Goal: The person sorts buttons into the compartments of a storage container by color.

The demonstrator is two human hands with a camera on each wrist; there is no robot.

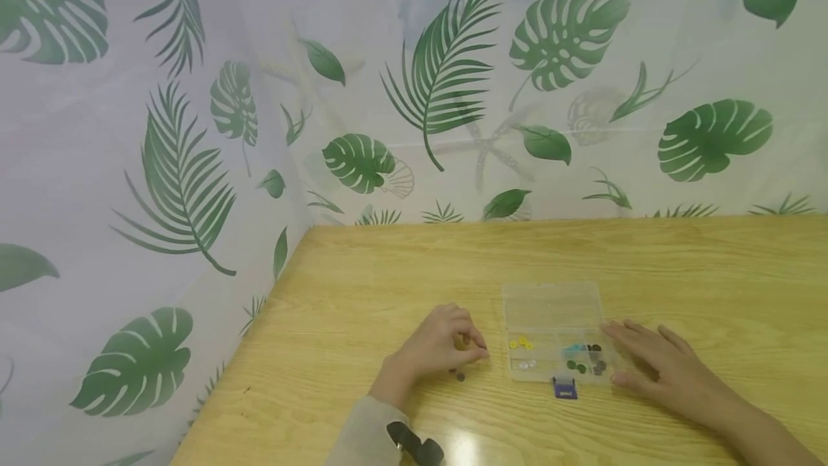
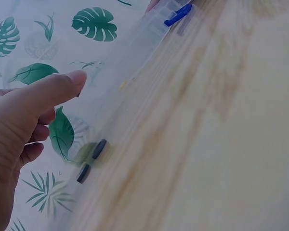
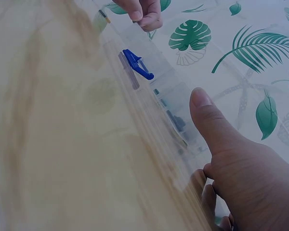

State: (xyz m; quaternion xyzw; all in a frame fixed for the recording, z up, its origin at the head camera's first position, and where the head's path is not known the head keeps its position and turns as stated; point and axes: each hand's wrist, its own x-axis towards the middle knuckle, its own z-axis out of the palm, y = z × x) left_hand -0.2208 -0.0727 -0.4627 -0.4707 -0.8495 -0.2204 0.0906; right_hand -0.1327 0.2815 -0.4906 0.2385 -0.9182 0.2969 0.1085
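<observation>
My left hand point(image 1: 446, 340) pinches a small dark button point(image 2: 78, 95) between thumb and fingertips, just left of the box and over the table. Most of that button is hidden by the fingers. Below this hand, two more dark buttons point(image 2: 99, 149) lie on the wood. The clear plastic compartment box point(image 1: 543, 372) lies with its lid point(image 1: 551, 305) folded back and its blue latch point(image 1: 565, 388) toward me. Inside are yellow buttons point(image 1: 522, 341), white, light blue, green and dark ones in separate compartments. My right hand point(image 1: 666, 369) rests at the box's right side, fingers extended.
The wood-grain table point(image 1: 401, 265) reaches back to a wall covering point(image 1: 446, 185) printed with green leaves. A similar leaf-printed covering runs along the table's left edge. A black band point(image 1: 414, 444) sits at my left wrist over a light sleeve.
</observation>
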